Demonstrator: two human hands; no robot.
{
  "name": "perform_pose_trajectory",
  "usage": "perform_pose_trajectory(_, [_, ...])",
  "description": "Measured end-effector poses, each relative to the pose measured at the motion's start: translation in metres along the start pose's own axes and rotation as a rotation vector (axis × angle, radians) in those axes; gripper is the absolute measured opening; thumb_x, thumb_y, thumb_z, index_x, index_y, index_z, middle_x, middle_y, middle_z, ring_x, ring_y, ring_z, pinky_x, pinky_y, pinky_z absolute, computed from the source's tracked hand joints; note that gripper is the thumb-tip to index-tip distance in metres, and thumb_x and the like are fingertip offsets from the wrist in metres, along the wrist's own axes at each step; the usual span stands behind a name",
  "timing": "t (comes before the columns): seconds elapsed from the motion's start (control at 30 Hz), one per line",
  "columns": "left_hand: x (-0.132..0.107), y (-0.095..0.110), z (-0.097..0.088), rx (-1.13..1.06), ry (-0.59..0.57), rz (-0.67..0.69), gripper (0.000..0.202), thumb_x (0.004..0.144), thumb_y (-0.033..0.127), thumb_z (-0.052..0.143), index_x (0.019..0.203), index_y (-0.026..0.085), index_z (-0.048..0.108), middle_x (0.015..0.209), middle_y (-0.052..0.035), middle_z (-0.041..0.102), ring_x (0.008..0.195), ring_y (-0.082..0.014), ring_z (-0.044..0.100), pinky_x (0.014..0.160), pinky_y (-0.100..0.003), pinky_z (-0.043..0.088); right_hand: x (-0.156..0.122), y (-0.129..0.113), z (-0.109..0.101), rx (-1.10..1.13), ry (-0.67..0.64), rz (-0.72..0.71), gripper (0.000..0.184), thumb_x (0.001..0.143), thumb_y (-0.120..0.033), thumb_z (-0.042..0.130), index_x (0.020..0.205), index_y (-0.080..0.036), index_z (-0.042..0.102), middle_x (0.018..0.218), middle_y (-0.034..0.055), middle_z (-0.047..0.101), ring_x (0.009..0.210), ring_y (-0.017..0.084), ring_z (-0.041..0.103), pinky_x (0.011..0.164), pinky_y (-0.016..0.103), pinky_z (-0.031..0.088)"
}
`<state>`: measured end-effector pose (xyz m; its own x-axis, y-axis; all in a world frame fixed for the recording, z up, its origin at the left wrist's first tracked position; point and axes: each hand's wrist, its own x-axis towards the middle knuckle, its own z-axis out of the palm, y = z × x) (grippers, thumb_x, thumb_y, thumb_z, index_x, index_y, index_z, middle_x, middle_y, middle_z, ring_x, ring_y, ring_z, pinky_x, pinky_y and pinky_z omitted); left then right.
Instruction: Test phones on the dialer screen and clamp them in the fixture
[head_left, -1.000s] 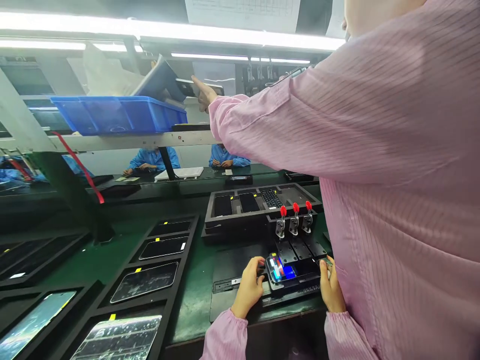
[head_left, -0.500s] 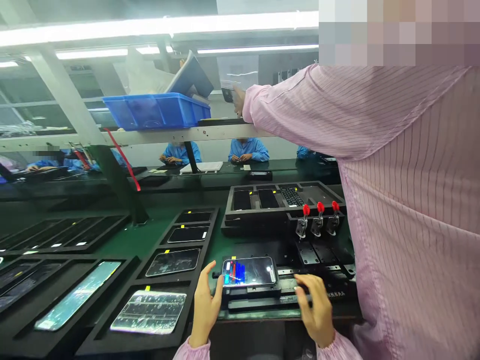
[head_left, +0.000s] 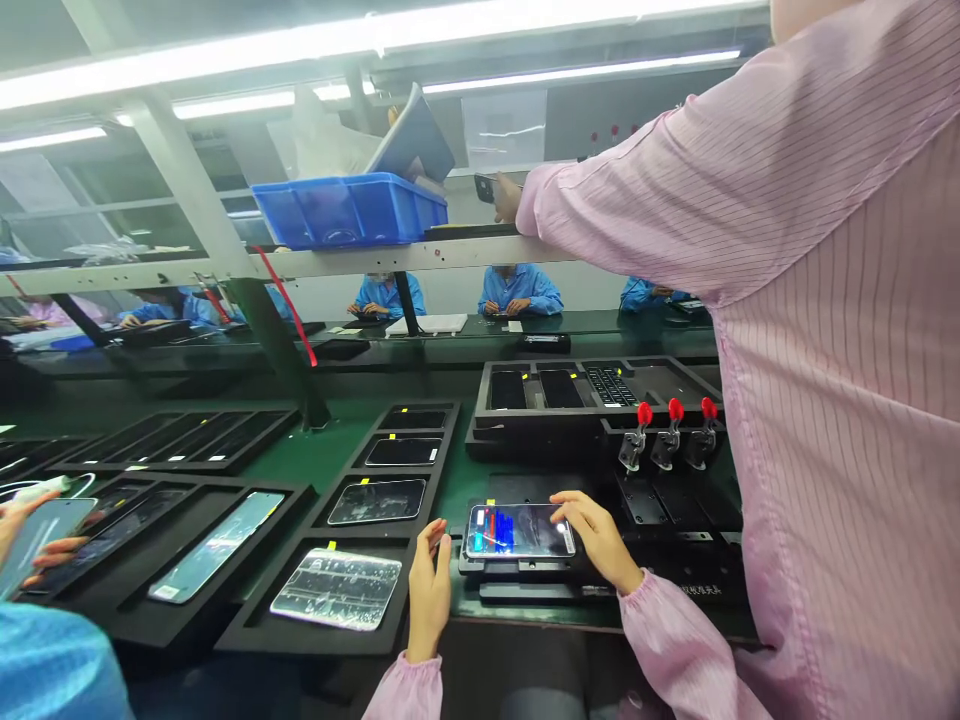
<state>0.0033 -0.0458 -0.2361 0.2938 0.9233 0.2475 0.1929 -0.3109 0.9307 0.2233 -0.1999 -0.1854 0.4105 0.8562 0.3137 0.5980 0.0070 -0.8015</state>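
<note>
Both spread, empty: left hand [head_left: 429, 590] beside, right hand [head_left: 598, 535] touching phone [head_left: 517, 530]; green bench [head_left: 294, 458]

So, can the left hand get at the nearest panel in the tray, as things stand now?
Probably yes. The left hand is open beside the phone, right next to the tray, and the nearest panel lies uncovered with nothing between them.
</note>
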Motion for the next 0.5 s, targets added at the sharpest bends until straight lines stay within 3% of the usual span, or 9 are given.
perform_pose_trajectory(0.13, [0.000,0.000,0.001,0.013,-0.001,-0.020,0.039,0.085,0.045,0.041,0.114,0.020,0.047,0.117,-0.0100,0.057,0.108,-0.0214,0.054,0.095,-0.040,0.042,0.024,0.015,-0.004,-0.029,0.006,0.093,0.035,0.086,-0.045,0.044,0.102,-0.019,0.061,0.106,0.0077,0.061,0.098,0.021,0.056,0.081,0.036,0.048])
perform_pose_trajectory(0.27, [-0.001,0.000,0.001,0.026,-0.009,-0.020,0.039,0.084,0.046,0.042,0.114,0.020,0.048,0.117,-0.0096,0.058,0.107,-0.0216,0.056,0.094,-0.040,0.042,0.032,0.015,-0.007,-0.069,-0.070,0.068,0.036,0.085,-0.045,0.045,0.107,-0.023,0.062,0.115,0.0065,0.057,0.109,0.022,0.049,0.097,0.042,0.036])
perform_pose_trajectory(0.4, [-0.002,0.001,0.001,0.031,-0.012,-0.021,0.039,0.084,0.046,0.042,0.114,0.021,0.048,0.116,-0.0097,0.059,0.106,-0.0220,0.056,0.092,-0.040,0.043,0.021,0.004,-0.007,-0.074,-0.180,0.019,0.032,0.083,-0.049,0.048,0.101,-0.030,0.066,0.125,0.0032,0.051,0.121,0.025,0.040,0.103,0.046,0.028])
perform_pose_trajectory(0.5, [-0.003,0.004,0.000,0.032,-0.019,-0.024,0.038,0.084,0.045,0.042,0.113,0.021,0.048,0.117,-0.0094,0.058,0.108,-0.0218,0.055,0.094,-0.040,0.042,0.016,-0.002,-0.007,-0.042,-0.185,0.008,0.037,0.086,-0.050,0.043,0.085,-0.027,0.071,0.124,0.0024,0.052,0.116,0.022,0.045,0.101,0.041,0.032])
